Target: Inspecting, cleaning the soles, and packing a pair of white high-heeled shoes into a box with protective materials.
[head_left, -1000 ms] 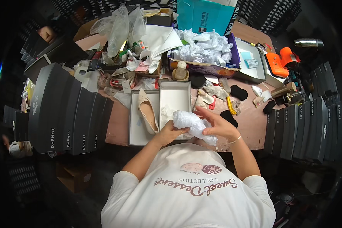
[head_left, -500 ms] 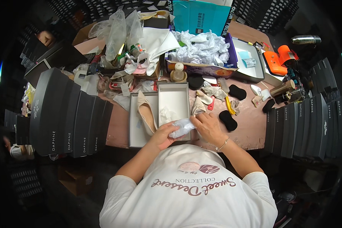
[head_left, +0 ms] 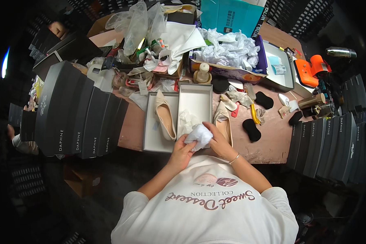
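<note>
A crumpled wad of white tissue paper (head_left: pixel 200 136) is held between my two hands, low over the table's near edge. My left hand (head_left: pixel 182 151) grips it from the left, with thumb and fingers pressed against it. From the right, my right hand (head_left: pixel 218 140) closes round its other side. A beige pointed pump (head_left: pixel 160 106) lies in the left half of an opened grey shoebox (head_left: pixel 154 145). More thin paper (head_left: pixel 187 120) sits in the right half (head_left: pixel 194 94). The matching pump (head_left: pixel 220 110) rests on the table, partly hidden by my right hand.
Tall stacks of dark shoeboxes (head_left: pixel 67 114) (head_left: pixel 333 142) flank the pink table (head_left: pixel 272 150). Behind stands a purple carton (head_left: pixel 262 55) heaped with white paper (head_left: pixel 232 49). Black pads (head_left: pixel 252 130), a yellow-handled tool (head_left: pixel 255 114) and an orange tape dispenser (head_left: pixel 306 73) lie to the right.
The paper has gone from a longish roll to a rounder, bunched wad. My right hand has come in closer around it. The whole view has shifted, so the table appears further right.
</note>
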Action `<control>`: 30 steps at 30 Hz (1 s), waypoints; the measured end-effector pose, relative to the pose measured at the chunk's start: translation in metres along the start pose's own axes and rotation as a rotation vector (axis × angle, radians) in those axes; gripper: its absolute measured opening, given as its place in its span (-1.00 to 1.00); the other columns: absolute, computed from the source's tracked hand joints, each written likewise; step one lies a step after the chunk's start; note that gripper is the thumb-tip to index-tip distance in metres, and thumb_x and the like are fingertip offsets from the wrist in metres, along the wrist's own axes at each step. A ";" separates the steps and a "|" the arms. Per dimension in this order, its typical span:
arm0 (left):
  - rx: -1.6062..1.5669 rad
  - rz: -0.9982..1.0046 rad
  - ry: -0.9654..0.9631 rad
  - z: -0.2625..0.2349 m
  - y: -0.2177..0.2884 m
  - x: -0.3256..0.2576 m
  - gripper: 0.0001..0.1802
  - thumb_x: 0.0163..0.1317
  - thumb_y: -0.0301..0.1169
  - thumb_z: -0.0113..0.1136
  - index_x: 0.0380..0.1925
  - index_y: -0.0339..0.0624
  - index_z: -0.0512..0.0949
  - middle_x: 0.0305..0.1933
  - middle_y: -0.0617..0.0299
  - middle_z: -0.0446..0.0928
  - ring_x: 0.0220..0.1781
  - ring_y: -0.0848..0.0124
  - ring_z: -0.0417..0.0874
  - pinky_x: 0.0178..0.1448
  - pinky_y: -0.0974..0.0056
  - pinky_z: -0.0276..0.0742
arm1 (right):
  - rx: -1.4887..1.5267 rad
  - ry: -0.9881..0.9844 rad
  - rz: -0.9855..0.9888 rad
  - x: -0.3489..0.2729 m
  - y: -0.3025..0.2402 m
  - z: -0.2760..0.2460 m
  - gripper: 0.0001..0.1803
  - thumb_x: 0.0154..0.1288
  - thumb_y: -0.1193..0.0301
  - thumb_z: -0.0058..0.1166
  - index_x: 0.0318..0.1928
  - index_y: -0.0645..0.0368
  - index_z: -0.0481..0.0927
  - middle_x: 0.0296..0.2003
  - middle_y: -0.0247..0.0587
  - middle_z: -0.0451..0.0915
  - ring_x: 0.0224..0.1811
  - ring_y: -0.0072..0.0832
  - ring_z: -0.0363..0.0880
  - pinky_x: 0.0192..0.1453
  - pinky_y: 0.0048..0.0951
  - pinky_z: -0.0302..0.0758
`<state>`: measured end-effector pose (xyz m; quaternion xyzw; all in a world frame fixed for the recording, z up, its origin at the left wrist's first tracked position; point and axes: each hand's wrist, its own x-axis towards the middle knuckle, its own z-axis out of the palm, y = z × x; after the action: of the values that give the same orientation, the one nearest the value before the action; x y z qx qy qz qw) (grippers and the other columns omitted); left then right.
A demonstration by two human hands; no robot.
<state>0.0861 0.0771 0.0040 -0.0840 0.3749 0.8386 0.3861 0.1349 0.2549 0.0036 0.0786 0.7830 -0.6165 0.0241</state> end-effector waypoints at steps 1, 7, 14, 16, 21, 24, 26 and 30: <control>0.012 0.070 0.065 -0.006 0.003 -0.001 -0.73 0.27 -0.58 0.12 -0.03 -0.22 0.40 -0.03 0.16 0.52 0.01 0.41 0.56 0.09 0.27 0.51 | 0.115 -0.053 0.076 -0.006 -0.003 -0.001 -0.50 0.40 0.41 -0.10 0.30 0.24 0.23 0.19 -0.14 0.34 0.20 -0.42 0.36 0.25 -0.36 0.34; 0.308 0.139 0.105 -0.019 -0.004 -0.008 -0.76 0.19 -0.65 0.11 -0.11 -0.34 0.46 -0.12 0.08 0.56 -0.12 0.39 0.62 0.01 0.32 0.55 | -0.143 -0.073 -0.274 -0.016 -0.039 0.013 -0.30 0.25 0.39 0.14 0.36 0.19 0.18 0.28 0.07 0.23 0.36 -0.11 0.19 0.37 -0.26 0.19; 0.261 -0.133 -0.039 -0.041 0.047 -0.003 -0.51 0.23 -0.48 0.15 0.16 -0.34 0.36 0.09 -0.05 0.48 0.11 0.20 0.53 0.22 0.12 0.44 | -0.058 -0.181 -0.023 -0.008 -0.038 0.009 -0.33 0.11 0.39 0.18 0.25 0.24 0.28 -0.10 0.15 0.53 -0.02 0.00 0.53 0.10 -0.26 0.45; 0.855 0.345 0.271 -0.042 0.061 0.016 -0.40 0.27 -0.32 0.18 0.23 -0.39 0.26 0.17 -0.09 0.41 0.11 0.22 0.53 0.20 0.15 0.44 | -0.003 -0.156 0.114 -0.013 -0.033 0.009 -0.45 0.09 0.35 0.19 0.09 0.25 0.36 -0.27 0.05 0.58 -0.22 -0.08 0.58 0.00 -0.28 0.49; 0.357 -0.050 0.395 -0.131 0.061 0.080 -0.25 0.17 -0.28 0.29 0.31 -0.21 0.18 0.22 0.06 0.35 0.24 0.28 0.38 0.31 0.17 0.27 | -0.099 -0.431 -0.051 -0.011 -0.029 -0.002 -0.54 0.17 0.29 0.24 0.02 0.22 0.45 -0.19 -0.07 0.53 -0.14 -0.31 0.51 -0.02 -0.40 0.44; 0.116 -0.158 0.267 -0.150 0.057 0.092 -0.48 0.14 -0.40 0.17 0.13 -0.24 0.34 0.04 0.10 0.48 0.10 0.34 0.51 0.17 0.22 0.43 | -0.075 -0.529 -0.051 -0.008 -0.030 -0.009 -0.56 0.20 0.26 0.25 0.01 0.23 0.49 -0.12 -0.08 0.50 -0.05 -0.34 0.47 0.03 -0.41 0.40; -0.029 -0.263 0.271 -0.149 0.067 0.083 -0.51 0.13 -0.44 0.10 0.10 -0.26 0.35 0.04 0.09 0.48 0.05 0.36 0.54 0.09 0.22 0.50 | -0.071 -0.535 -0.015 -0.006 -0.036 -0.009 -0.55 0.18 0.28 0.26 0.01 0.25 0.48 -0.14 -0.09 0.51 -0.08 -0.35 0.48 0.01 -0.41 0.41; 0.275 -0.043 0.208 -0.078 0.077 0.051 -0.43 0.10 -0.49 0.04 0.19 -0.22 0.27 0.02 0.11 0.46 -0.02 0.35 0.57 0.03 0.21 0.55 | 0.064 -0.195 0.063 0.024 -0.073 -0.007 -0.63 0.14 0.32 0.26 -0.13 0.27 0.48 -0.21 -0.16 0.53 -0.23 -0.44 0.50 -0.12 -0.43 0.45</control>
<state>-0.0154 0.0198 -0.0295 -0.1248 0.5223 0.7576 0.3710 0.1009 0.2470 0.0721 0.0437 0.7541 -0.6447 0.1171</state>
